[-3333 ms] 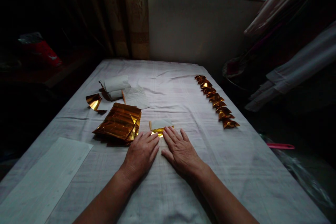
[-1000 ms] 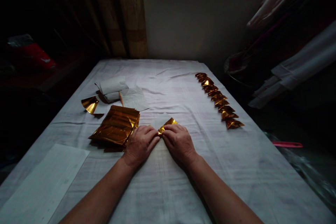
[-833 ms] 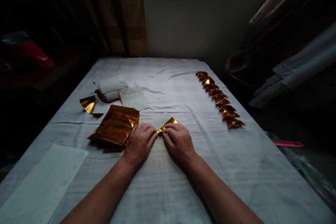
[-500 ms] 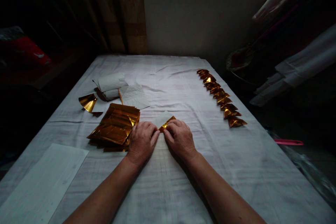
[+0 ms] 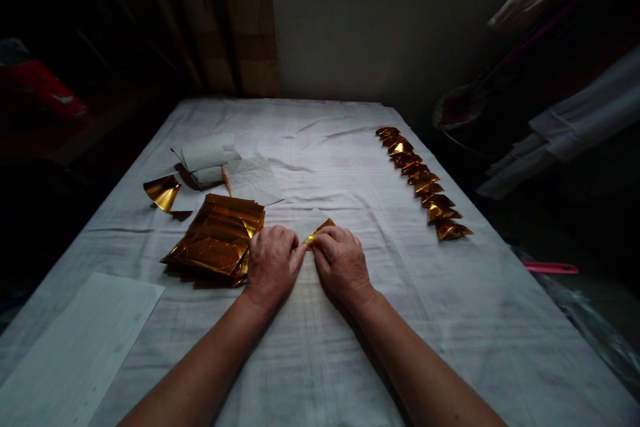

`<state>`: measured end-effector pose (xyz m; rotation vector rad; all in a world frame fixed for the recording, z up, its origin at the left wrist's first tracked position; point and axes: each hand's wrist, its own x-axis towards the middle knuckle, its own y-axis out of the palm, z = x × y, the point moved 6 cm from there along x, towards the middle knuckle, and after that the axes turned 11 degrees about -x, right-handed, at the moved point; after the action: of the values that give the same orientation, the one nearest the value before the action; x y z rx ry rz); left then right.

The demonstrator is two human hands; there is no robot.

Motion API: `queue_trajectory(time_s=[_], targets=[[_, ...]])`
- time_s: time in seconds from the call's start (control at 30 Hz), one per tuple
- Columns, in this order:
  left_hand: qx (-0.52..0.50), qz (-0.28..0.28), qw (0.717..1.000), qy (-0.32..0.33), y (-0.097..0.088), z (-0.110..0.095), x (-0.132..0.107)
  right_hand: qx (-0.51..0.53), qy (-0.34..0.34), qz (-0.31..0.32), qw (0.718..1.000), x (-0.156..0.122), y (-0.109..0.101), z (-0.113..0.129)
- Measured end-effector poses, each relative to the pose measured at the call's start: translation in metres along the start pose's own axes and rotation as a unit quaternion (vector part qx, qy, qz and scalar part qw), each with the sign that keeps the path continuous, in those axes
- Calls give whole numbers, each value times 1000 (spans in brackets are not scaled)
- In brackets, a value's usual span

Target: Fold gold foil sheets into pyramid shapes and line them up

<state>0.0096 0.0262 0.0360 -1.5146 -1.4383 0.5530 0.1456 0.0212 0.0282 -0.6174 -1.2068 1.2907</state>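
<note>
Between my hands lies a small sheet of gold foil paper (image 5: 320,229), its near edge folded over and its pale backing showing at the far corner. My left hand (image 5: 274,259) pinches the left end of the fold, with the thumb at the near edge. At the right end, my right hand (image 5: 344,260) has its fingers and thumb closed on the same sheet, hiding part of it. Just left of my left hand is a stack of gold foil sheets (image 5: 213,237). A row of folded gold foil pieces (image 5: 425,188) runs along the right side of the table.
A white cloth covers the table (image 5: 320,347). Curled pale paper (image 5: 205,153), a flat pale sheet (image 5: 257,179) and a curved gold scrap (image 5: 164,193) lie at the back left. A long pale paper (image 5: 85,347) rests at the near left. A pink handle (image 5: 553,268) shows beyond the right edge.
The gold fold between my hands looks narrower, with both hands nearly in the same place. The whole view has shifted slightly.
</note>
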Motion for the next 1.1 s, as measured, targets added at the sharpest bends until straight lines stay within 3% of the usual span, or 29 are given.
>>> queue_trajectory(time_s=[0.37, 0.67, 1.1], targets=[[-32, 3, 999, -17, 0, 4, 1, -35, 43, 49, 997, 9, 3, 1], [-54, 8, 998, -17, 3, 7, -1, 24, 41, 20, 999, 2, 3, -18], [19, -2, 994, 110, 4, -11, -5, 10, 86, -39, 996, 1, -4, -36]])
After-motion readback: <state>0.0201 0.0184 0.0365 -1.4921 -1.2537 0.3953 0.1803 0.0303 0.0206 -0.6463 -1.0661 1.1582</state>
